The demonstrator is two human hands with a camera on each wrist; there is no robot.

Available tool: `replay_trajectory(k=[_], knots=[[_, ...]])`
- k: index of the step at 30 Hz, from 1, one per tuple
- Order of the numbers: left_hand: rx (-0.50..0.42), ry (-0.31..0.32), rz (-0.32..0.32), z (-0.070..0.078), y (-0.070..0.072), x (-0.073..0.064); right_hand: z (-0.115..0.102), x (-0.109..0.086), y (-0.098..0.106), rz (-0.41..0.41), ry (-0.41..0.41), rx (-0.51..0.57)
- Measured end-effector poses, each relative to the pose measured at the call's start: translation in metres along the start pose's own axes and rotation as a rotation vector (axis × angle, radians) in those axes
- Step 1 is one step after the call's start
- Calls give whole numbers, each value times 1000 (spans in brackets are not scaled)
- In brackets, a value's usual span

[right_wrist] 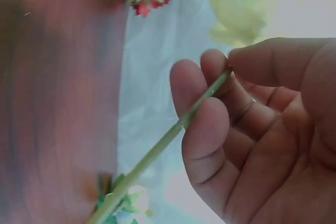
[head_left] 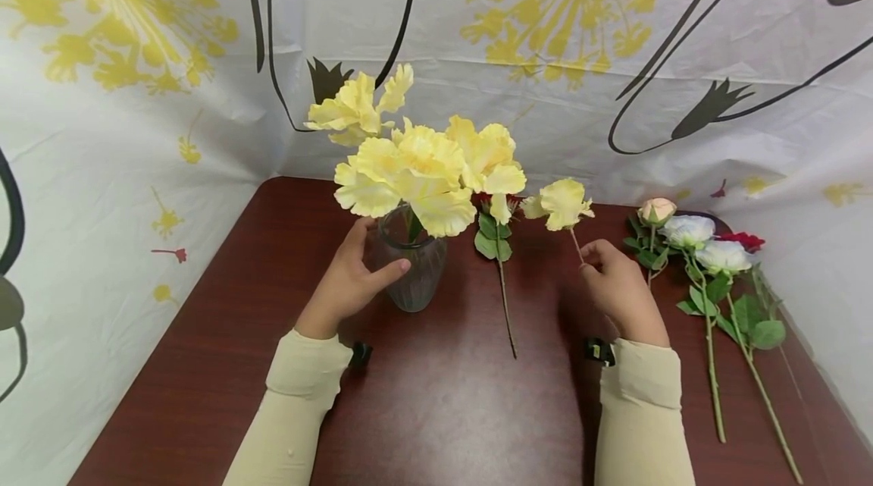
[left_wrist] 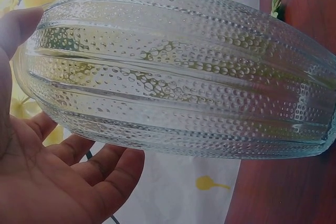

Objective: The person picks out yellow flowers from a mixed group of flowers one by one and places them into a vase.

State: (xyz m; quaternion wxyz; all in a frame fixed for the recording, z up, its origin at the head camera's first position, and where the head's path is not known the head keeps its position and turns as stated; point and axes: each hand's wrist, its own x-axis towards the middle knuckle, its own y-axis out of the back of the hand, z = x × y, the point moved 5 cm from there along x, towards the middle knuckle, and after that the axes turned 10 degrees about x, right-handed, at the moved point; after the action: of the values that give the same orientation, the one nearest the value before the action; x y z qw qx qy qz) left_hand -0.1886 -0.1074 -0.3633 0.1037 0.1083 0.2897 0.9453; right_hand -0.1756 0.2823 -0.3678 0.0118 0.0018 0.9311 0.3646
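Observation:
A ribbed clear glass vase stands upright on the dark wooden table, with large yellow flowers spreading above its mouth. My left hand holds the vase near the neck. In the left wrist view the thumb lies at the upper end of the glass, and the fingers curve along its other side. My right hand pinches a single yellow flower by its thin stem, to the right of the vase. The green stem runs down past the fingertips in the right wrist view.
Between the hands lies a red flower with green leaves, its stem toward me. At right lie a peach rose, white roses and a red flower. A patterned white cloth hangs behind the table.

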Motion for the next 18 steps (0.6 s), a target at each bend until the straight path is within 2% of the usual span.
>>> replay_trajectory(k=[9, 18], knots=[[2, -4, 0, 0, -1, 0, -14, -11, 12, 126, 29, 114], [11, 0, 6, 1, 0, 0, -30, -16, 17, 198, 147, 150]])
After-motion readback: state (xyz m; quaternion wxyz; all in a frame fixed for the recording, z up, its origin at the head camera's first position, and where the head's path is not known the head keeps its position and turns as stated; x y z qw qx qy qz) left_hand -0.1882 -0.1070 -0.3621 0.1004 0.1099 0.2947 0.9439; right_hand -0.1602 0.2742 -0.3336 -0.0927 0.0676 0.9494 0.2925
